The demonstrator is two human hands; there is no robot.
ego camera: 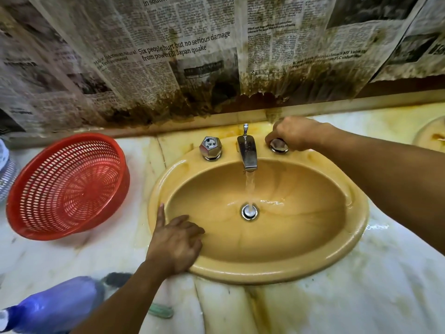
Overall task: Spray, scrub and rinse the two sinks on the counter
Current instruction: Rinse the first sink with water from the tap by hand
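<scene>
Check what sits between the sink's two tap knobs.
The chrome spout, water running, with the pull rod behind it. The right hand grips the right knob. Head view.

Glossy ceramic sink [277,266]; shiny metal faucet [247,150]; perforated plastic basket [67,184]

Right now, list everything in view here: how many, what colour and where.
sink: one, mustard yellow, centre of counter
second sink: one, yellowish, far right, only its edge shows
spout: one, chrome, behind the basin, water running
left knob: one, chrome, left of spout
right knob: one, chrome, right of spout
drain: one, chrome, basin bottom
basket: one, red, counter left of sink
bottle: one, blue, bottom left, blurred
green item: one, bottom edge, unclear what
newspaper: several sheets, brown-stained, on the wall
counter: one, white marble with yellow stains
left hand: one, rests on the sink's near left rim
right hand: one, fingers grip the right knob
</scene>
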